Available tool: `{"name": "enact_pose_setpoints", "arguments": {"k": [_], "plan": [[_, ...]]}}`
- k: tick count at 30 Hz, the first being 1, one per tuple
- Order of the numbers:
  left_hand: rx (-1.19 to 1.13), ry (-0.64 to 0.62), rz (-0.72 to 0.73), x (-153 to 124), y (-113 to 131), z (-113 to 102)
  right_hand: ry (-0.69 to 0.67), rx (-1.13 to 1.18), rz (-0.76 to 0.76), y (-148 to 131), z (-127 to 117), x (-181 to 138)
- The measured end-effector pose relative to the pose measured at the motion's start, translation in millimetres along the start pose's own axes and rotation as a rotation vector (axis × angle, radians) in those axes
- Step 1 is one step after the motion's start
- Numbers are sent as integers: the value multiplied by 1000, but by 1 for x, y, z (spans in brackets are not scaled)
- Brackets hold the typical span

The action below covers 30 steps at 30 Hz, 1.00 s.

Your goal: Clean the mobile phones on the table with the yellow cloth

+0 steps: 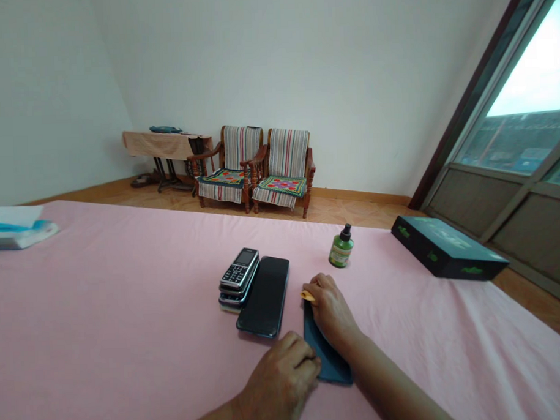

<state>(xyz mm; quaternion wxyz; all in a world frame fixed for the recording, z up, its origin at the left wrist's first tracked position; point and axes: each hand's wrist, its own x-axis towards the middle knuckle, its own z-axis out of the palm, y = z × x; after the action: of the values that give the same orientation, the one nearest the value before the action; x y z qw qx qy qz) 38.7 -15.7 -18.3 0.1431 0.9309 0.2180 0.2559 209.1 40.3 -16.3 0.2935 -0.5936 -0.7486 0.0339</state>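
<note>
A dark smartphone [328, 358] lies flat on the pink tablecloth [127, 313] in front of me. My left hand [281, 378] is curled against its near left edge and holds it in place. Over the phone's far end, my right hand [332, 309] is closed on a small yellow cloth [307, 295] and presses it onto the phone. Just to the left lies a larger black smartphone [264, 296], with a stack of small keypad phones [239, 276] beside it.
A small green spray bottle [341, 249] stands beyond my right hand. A black box [446, 247] sits at the far right of the table, and a tissue pack [14, 226] at the far left. Two striped chairs [255, 168] and a side table [165, 143] stand by the wall.
</note>
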Motion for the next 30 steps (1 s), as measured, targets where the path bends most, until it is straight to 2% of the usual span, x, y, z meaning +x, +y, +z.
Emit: {"name": "enact_pose_setpoints", "arguments": {"k": [4, 10, 15, 25, 30], "plan": [[-2, -3, 4, 0, -1, 0, 20, -38, 50, 4, -4, -8], [-25, -1, 8, 1, 0, -2, 56, -51, 105, 27, -12, -14], [-36, 17, -3, 1, 0, -3, 62, -11, 84, 38, -14, -22], [-60, 9, -71, 1, 1, -2, -17, 211, 2, 6, -32, -81], [-62, 10, -81, 1, 4, -6, -59, 247, -48, 1, -30, -112]]}}
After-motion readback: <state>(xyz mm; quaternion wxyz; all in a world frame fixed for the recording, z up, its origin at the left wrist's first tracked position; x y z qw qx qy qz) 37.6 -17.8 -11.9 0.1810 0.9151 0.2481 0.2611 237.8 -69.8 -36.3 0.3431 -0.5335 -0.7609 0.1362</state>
